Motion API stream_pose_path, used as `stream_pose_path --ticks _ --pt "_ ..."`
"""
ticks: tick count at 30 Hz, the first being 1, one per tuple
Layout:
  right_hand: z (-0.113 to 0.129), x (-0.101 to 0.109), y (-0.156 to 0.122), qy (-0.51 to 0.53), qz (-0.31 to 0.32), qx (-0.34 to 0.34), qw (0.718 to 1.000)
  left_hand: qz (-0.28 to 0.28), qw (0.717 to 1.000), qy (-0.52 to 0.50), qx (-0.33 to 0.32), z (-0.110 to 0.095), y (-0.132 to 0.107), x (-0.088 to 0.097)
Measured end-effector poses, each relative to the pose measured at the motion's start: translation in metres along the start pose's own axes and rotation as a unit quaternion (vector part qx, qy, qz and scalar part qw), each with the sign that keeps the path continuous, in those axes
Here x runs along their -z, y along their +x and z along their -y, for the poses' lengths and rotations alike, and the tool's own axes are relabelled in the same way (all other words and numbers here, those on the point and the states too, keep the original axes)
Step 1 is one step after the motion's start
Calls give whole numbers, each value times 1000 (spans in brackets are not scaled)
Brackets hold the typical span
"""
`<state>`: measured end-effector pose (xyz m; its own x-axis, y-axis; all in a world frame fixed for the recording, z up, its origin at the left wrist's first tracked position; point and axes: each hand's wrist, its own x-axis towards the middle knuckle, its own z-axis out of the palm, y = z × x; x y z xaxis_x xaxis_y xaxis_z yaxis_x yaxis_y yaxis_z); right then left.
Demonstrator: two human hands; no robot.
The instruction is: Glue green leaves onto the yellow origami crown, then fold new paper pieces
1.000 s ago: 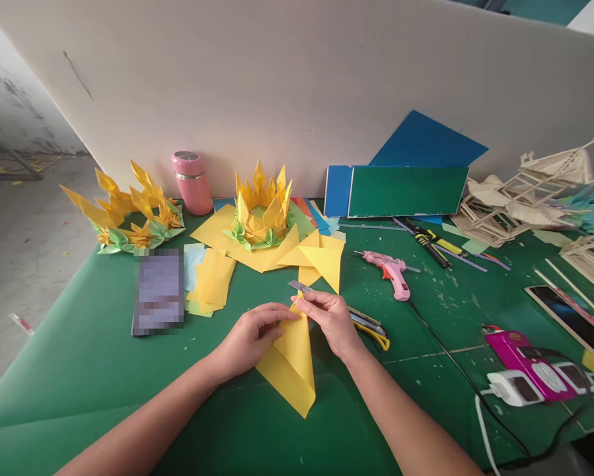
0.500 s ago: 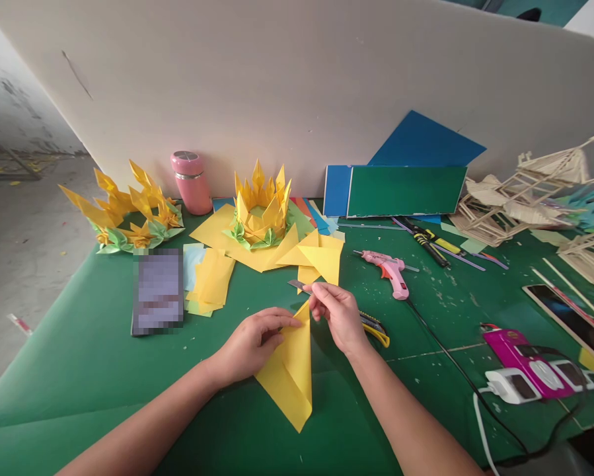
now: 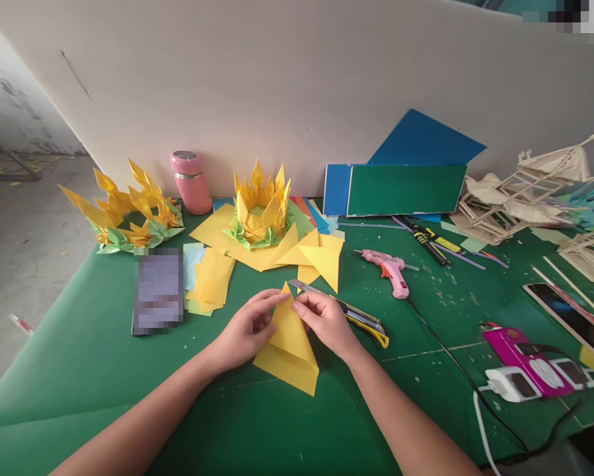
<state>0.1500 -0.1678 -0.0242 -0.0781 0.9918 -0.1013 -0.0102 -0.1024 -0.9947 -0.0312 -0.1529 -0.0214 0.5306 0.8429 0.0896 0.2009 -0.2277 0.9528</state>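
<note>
A folded yellow paper (image 3: 289,347) lies on the green table cover (image 3: 103,370) in front of me, its point aimed away from me. My left hand (image 3: 244,330) pinches the paper's left edge near the tip. My right hand (image 3: 326,320) pinches the right side of the same tip. Both hands rest low on the table. Just behind my right hand lies a yellow and black utility knife (image 3: 356,314) with its blade out.
A pink glue gun (image 3: 390,271) with a black cord, a pink device on a white power strip (image 3: 529,377), a phone (image 3: 569,317) and stick models (image 3: 524,192) lie right. Yellow paper crowns (image 3: 259,208), a pink flask (image 3: 191,182), yellow sheets (image 3: 210,281) and a blurred booklet (image 3: 158,291) sit behind.
The yellow paper has been folded shorter and laid flatter. My right hand came down from above the knife onto the paper's tip, and both hands shifted slightly away from me.
</note>
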Motion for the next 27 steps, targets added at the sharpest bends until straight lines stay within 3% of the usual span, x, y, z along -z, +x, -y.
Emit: stream_pose_path --ticks 3,7,15,22,27 --pt "-3 -1 1 -8 9 15 1000 19 1000 -20 11 -3 -1 2" --pt "-3 0 1 -31 15 27 999 2 998 -57 24 -3 0 6" --pt "4 10 -1 -61 8 34 998 -152 974 -150 76 0 10 20" --pt "8 17 -2 -39 -24 50 998 -202 960 -182 61 -2 10 14" --pt "3 20 0 77 -58 46 994 -255 934 -245 54 0 10 16"
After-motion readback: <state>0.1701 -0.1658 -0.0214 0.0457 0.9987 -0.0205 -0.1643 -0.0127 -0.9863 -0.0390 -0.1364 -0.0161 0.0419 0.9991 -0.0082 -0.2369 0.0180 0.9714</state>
